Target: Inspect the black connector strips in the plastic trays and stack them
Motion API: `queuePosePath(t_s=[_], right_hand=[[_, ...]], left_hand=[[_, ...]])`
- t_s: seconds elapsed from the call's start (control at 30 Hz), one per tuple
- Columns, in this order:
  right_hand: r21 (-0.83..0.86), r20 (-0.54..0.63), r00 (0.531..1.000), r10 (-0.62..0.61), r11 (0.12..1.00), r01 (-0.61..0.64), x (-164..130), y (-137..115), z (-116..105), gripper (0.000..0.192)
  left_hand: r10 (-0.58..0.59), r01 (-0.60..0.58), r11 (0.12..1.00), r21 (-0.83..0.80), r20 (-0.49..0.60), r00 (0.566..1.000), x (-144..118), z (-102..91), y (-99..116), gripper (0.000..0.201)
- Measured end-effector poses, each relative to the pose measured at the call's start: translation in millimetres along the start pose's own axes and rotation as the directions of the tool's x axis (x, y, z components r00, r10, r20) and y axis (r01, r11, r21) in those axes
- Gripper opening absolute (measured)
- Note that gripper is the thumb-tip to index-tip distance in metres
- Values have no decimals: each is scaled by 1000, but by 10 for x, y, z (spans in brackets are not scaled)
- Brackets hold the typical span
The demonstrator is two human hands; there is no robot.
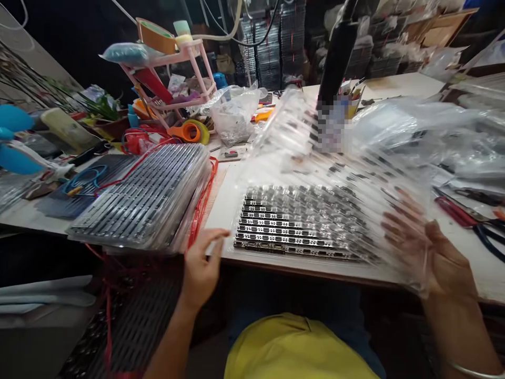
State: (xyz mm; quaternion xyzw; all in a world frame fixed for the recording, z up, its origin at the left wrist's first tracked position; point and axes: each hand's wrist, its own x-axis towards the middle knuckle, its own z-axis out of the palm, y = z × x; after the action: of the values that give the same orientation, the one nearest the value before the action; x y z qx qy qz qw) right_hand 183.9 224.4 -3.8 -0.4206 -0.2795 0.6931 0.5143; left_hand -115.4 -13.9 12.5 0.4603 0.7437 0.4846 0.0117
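Note:
Tilted over the table is a clear ribbed plastic tray (379, 184), smeared by motion. My right hand (445, 258) grips its right edge, with fingers showing through the plastic and the thumb at the rim. Under it lie several rows of small metal parts with dark connector sockets (276, 231), partly covered by the tray. My left hand (201, 263) is at the left end of these rows. Its thumb and forefinger come together in a pinch by the edge; what lies between the tips, if anything, is too small to make out.
On the left stands a stack of filled clear trays (138, 195) beside red strapping (203, 200). Behind are a pink rack (169, 58) and an orange tape roll (189, 131). Red-handled pliers (453, 210) and plastic bags (414, 121) lie right. A black post (337, 58) rises behind the tray.

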Motion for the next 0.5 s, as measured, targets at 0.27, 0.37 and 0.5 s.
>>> queuePosePath(t_s=[0.27,0.37,0.5], right_hand=[[58,-219,969,110,993,-99,65,-57,-283,41],[92,-264,953,149,987,-129,32,-96,-303,40],[67,-239,968,75,996,-61,22,-57,-365,29]], left_hand=[[351,-471,851,234,414,840,-375,568,299,34],[347,-463,861,208,426,836,-348,555,279,33],[314,-352,934,62,325,892,-283,382,213,29]])
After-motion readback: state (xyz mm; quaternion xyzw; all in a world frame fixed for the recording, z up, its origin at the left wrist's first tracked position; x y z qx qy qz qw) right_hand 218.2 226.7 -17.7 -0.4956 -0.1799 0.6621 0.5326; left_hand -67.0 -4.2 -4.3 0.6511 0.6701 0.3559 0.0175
